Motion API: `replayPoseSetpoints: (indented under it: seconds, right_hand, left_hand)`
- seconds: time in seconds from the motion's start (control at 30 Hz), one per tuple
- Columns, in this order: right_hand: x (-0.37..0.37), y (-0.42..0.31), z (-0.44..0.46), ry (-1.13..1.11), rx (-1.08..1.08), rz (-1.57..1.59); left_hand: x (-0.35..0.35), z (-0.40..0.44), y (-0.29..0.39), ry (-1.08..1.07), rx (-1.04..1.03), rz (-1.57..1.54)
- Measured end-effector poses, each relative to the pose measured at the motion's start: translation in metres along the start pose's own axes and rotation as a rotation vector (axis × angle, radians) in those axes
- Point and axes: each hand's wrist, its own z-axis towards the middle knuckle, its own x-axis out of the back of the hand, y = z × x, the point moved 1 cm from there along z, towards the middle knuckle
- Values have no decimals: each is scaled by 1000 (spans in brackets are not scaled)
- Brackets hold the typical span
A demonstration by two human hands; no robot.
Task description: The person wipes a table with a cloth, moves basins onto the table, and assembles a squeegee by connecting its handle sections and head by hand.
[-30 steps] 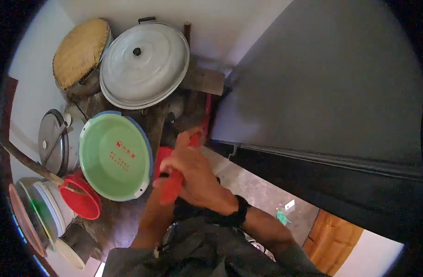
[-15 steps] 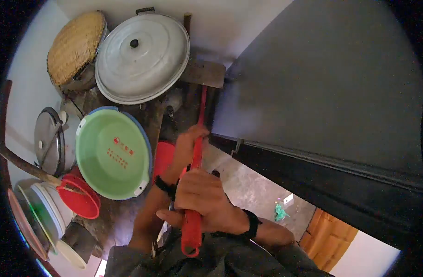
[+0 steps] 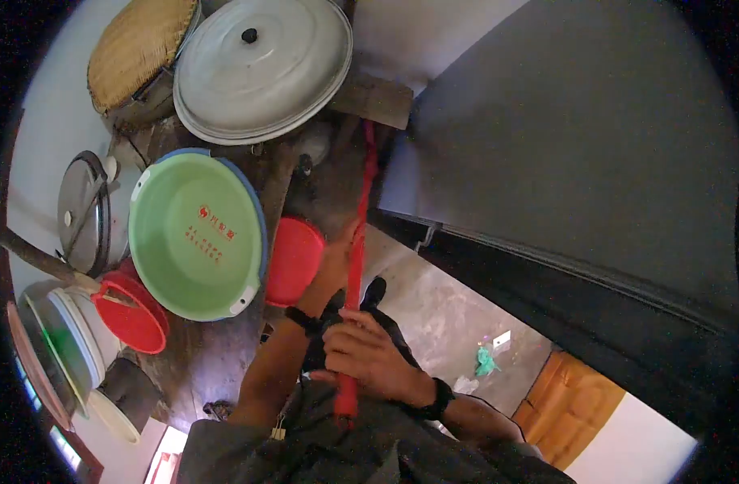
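Note:
A long red pole [image 3: 357, 266] runs from under the wooden shelf down toward my body, nearly upright in the view. My right hand [image 3: 365, 355] has its fingers wrapped round the pole near its lower end, which pokes out below the fist in front of my dark clothing. Farther up, my left hand [image 3: 336, 262] is closed round the same pole; its fingers are partly hidden and slightly blurred. The pole's far end is out of sight beneath the shelf. Beside my left hand is a red basin [image 3: 295, 262], lower than the tabletop.
On the wooden table [image 3: 196, 363] at left stand a green basin [image 3: 196, 238], a large lidded pan [image 3: 265, 73], a woven lid [image 3: 139, 52] and a red dipper [image 3: 131, 315]. A big grey surface [image 3: 571, 153] fills the right. Green litter [image 3: 486, 361] lies on the floor.
The red pole has swung from a slant to nearly upright in the view. My hands, first close together, are now farther apart along it. The view has shifted, showing more of the red basin.

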Motion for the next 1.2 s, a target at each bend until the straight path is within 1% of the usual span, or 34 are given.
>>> replayPoseSetpoints:
  seconds: [0.03, 0.1, 0.13, 0.2, 0.23, 0.27, 0.3, 0.33, 0.37, 0.4, 0.43, 0.5, 0.53, 0.6, 0.63, 0.67, 0.73, 0.77, 0.8, 0.83, 0.87, 0.9, 0.97, 1.0, 1.07, 1.13, 1.17, 1.2]
  right_hand:
    - [-1, -1, -1, 54, 16, -36]
    - [4, 0, -3, 41, -5, -38]
    - [5, 0, -5, 31, -29, -38]
    - [1, 8, -13, 44, -9, -22]
    - [-1, 12, -19, 63, -1, -12]
    - [-2, 14, -22, 52, 12, -10]
    - [-3, 16, -26, 42, -45, -67]
    - [-5, 19, -30, 35, -97, -123]
    - [-7, 24, -38, 29, -76, -120]
    - [-9, 32, -50, -43, -118, -198]
    - [-14, 43, -59, -116, -159, -275]
    - [-29, 61, -80, -150, -145, -289]
    - [-36, 69, -92, -184, -148, -305]
    - [-51, 80, -111, -200, -76, -329]
    - [-56, 83, -117, -207, -23, -358]
    - [-62, 86, -121, -206, -6, -350]
    - [-69, 86, -140, -248, -40, -386]
    - [-68, 83, -154, -255, -40, -379]
    - [-63, 83, -171, -295, -120, -303]
    - [-56, 84, -187, -338, -193, -233]
    - [-56, 95, -211, -364, -224, -248]
    - [-58, 111, -239, -389, -257, -261]
    - [-50, 129, -274, -655, -469, -183]
    - [-49, 141, -297, -681, -460, -213]
    - [-47, 159, -328, -717, -458, -249]
    - [-46, 167, -344, -895, -558, -311]
    - [-49, 168, -351, -905, -565, -319]
    - [-53, 169, -357, -818, -572, -280]
  left_hand:
    - [0, -6, -2, 51, -60, 83]
    - [12, -23, 1, -162, 358, -329]
    - [22, -35, 9, -147, 362, -325]
    - [52, -52, 49, -363, 787, -595]
    - [60, -64, 60, -349, 785, -599]
    - [65, -76, 68, -359, 736, -664]
    - [71, -88, 77, -367, 685, -726]
    - [78, -99, 85, -346, 680, -724]
    - [85, -110, 92, -338, 747, -796]
    - [90, -122, 101, -330, 815, -869]
    - [95, -131, 111, -309, 810, -866]
    - [97, -154, 134, -384, 733, -999]
    - [91, -167, 144, -364, 731, -995]
    - [71, -188, 163, -448, 733, -804]
    - [60, -200, 170, -390, 851, -867]
    - [52, -210, 169, -373, 849, -858]
    - [30, -235, 160, -296, 946, -891]
    - [15, -255, 143, -227, 1018, -951]
    - [9, -269, 139, -222, 1022, -958]
    - [6, -279, 135, -218, 1115, -969]
    - [3, -290, 127, -210, 1206, -981]
    - [-5, -312, 107, -194, 1203, -991]
    - [-24, -357, 64, -175, 1347, -1006]
    - [-25, -360, 66, -172, 1353, -1018]
    - [-22, -359, 70, -123, 1347, -924]
    - [-44, -381, 38, -192, 1119, -825]
    - [-50, -382, 35, -165, 1198, -815]
    - [-54, -384, 31, -141, 1276, -802]
